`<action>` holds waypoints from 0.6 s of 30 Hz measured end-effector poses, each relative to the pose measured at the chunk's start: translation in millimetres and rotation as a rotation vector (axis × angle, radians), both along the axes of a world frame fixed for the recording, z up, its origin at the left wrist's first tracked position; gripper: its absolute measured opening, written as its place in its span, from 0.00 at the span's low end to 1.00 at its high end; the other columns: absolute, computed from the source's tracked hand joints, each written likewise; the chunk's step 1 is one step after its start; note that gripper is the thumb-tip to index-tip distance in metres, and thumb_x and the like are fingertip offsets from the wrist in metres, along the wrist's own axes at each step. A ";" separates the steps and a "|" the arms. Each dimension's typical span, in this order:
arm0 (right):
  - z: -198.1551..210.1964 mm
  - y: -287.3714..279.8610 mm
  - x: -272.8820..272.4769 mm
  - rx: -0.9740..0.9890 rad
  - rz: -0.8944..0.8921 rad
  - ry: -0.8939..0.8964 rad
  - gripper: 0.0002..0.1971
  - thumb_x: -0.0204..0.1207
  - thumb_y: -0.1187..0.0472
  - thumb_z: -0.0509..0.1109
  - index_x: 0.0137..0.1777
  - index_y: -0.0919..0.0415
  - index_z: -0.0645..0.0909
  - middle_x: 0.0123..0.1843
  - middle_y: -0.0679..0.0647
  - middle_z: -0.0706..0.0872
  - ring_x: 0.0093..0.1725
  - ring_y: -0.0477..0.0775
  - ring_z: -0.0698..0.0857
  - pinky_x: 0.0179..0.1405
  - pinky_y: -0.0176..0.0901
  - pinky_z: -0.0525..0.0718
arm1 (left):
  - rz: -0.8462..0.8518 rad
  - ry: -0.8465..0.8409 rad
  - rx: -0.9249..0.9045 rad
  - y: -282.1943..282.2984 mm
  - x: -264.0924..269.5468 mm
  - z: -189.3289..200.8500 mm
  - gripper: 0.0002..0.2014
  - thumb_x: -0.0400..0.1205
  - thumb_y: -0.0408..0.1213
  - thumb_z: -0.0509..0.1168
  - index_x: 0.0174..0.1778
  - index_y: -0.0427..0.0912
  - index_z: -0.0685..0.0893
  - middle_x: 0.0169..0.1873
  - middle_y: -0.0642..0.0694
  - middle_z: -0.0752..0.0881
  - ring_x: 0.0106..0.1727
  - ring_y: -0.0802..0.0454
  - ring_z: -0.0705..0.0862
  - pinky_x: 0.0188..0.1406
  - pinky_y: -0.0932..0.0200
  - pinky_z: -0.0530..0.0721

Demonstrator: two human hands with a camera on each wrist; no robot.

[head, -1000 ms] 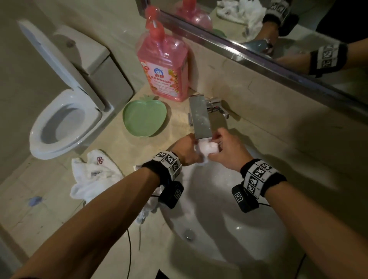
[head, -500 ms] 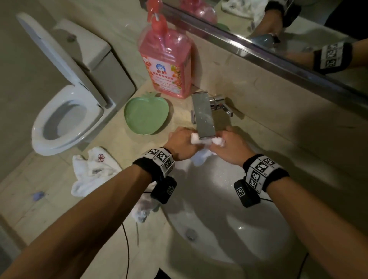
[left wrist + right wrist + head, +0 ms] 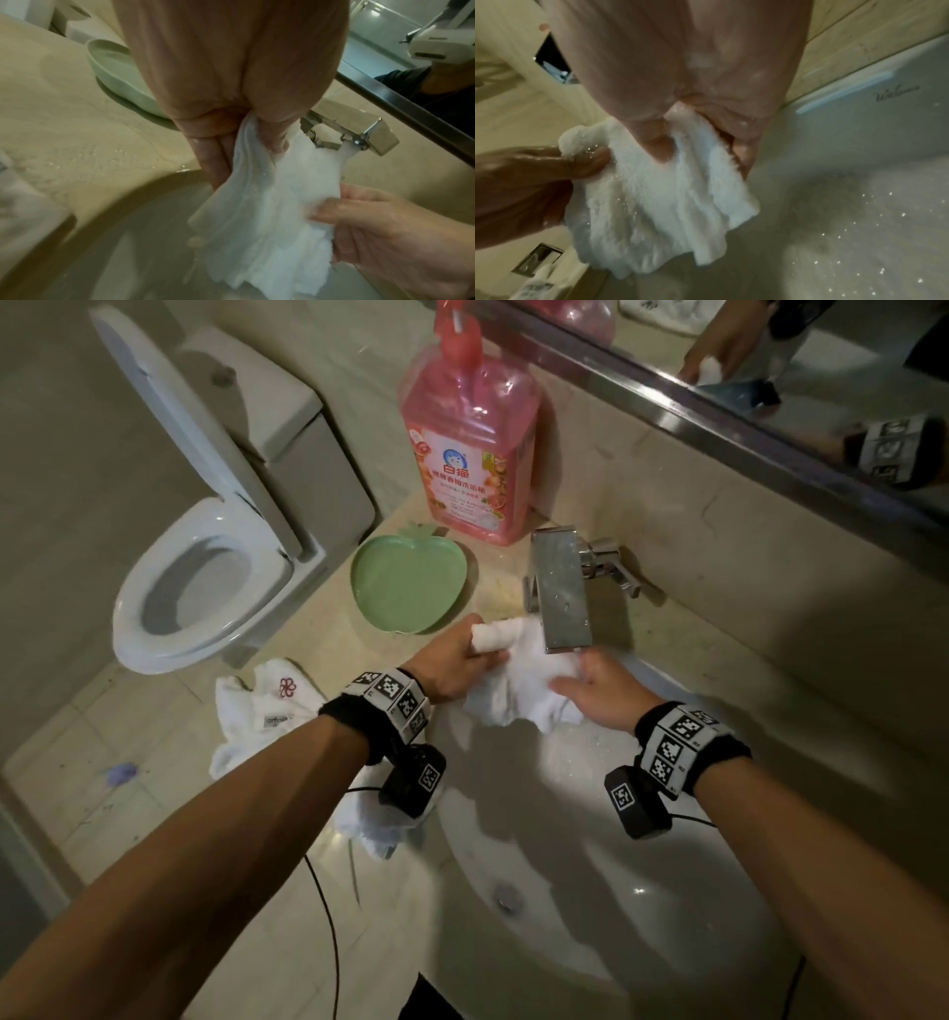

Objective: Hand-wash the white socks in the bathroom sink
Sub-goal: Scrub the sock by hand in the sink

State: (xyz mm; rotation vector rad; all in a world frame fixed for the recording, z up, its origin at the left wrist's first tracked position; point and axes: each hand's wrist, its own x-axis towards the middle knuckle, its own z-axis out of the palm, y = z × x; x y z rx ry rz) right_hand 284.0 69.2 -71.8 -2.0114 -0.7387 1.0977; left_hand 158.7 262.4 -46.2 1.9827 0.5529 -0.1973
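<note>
White sock point(image 3: 518, 683), fluffy and soaked, now hangs spread between 2 hands under the flat chrome faucet point(image 3: 561, 593) above the sink point(image 3: 590, 916), no longer balled as 1 second ago. Left hand point(image 3: 452, 665) fingers clench 1 end; right hand point(image 3: 603, 688) fingers pinch the other.

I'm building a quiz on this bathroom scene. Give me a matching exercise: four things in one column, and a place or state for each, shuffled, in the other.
Things:
1. pink pump detergent bottle
2. green apple-shaped dish
3. wet white sock
4. white sock with a red flower mark

Places or states:
A. stretched between both hands under the metal faucet
B. standing against the wall below the mirror
C. lying on the counter left of the sink
D. on the counter in front of the bottle

Pairs: 1-B, 2-D, 3-A, 4-C
</note>
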 end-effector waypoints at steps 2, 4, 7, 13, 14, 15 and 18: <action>3.4 -5.1 2.6 -0.023 0.055 -0.053 0.20 0.82 0.63 0.68 0.74 0.56 0.76 0.60 0.52 0.86 0.58 0.52 0.85 0.61 0.49 0.80 | -0.041 -0.014 0.025 -1.8 0.8 -0.3 0.13 0.83 0.36 0.69 0.43 0.46 0.69 0.35 0.53 0.75 0.39 0.51 0.73 0.39 0.52 0.75; 5.0 -12.6 5.1 -0.009 0.052 -0.108 0.25 0.82 0.67 0.66 0.79 0.57 0.70 0.62 0.54 0.85 0.56 0.53 0.85 0.59 0.47 0.80 | -0.058 -0.014 -0.031 -2.2 2.3 -0.4 0.16 0.82 0.31 0.70 0.39 0.49 0.68 0.34 0.52 0.74 0.37 0.52 0.72 0.36 0.54 0.74; 7.1 -22.2 6.8 0.009 -0.070 -0.106 0.26 0.82 0.73 0.64 0.78 0.55 0.74 0.66 0.50 0.82 0.62 0.51 0.83 0.61 0.44 0.80 | -0.098 0.004 -0.142 -6.1 3.6 3.4 0.18 0.78 0.19 0.69 0.38 0.47 0.73 0.35 0.50 0.79 0.36 0.56 0.76 0.38 0.57 0.77; 23.9 -33.3 10.3 0.028 -0.100 0.003 0.24 0.76 0.78 0.62 0.49 0.49 0.91 0.52 0.39 0.88 0.56 0.34 0.83 0.49 0.30 0.84 | -0.272 0.245 -0.296 -19.9 9.4 14.4 0.19 0.71 0.24 0.75 0.55 0.41 0.81 0.58 0.42 0.84 0.54 0.52 0.82 0.50 0.70 0.82; 27.4 -34.5 10.6 0.028 -0.097 0.004 0.25 0.75 0.79 0.61 0.47 0.48 0.91 0.52 0.38 0.88 0.55 0.33 0.83 0.46 0.27 0.84 | -0.282 0.274 -0.331 -21.4 11.2 16.8 0.21 0.69 0.31 0.75 0.58 0.43 0.81 0.57 0.47 0.85 0.53 0.55 0.83 0.48 0.71 0.81; 31.1 -35.4 10.2 0.038 -0.104 0.010 0.27 0.74 0.79 0.60 0.45 0.46 0.91 0.53 0.38 0.88 0.55 0.34 0.83 0.45 0.27 0.84 | -0.266 0.292 -0.382 -24.3 13.4 19.6 0.22 0.68 0.36 0.74 0.59 0.44 0.80 0.55 0.50 0.85 0.53 0.58 0.83 0.48 0.73 0.80; 40.4 -34.3 9.8 0.084 -0.115 -0.012 0.29 0.72 0.81 0.58 0.41 0.44 0.90 0.56 0.46 0.88 0.56 0.36 0.83 0.59 0.32 0.81 | -0.276 0.293 -0.242 -30.9 23.0 16.6 0.29 0.69 0.37 0.80 0.63 0.45 0.75 0.56 0.50 0.84 0.58 0.53 0.83 0.54 0.67 0.83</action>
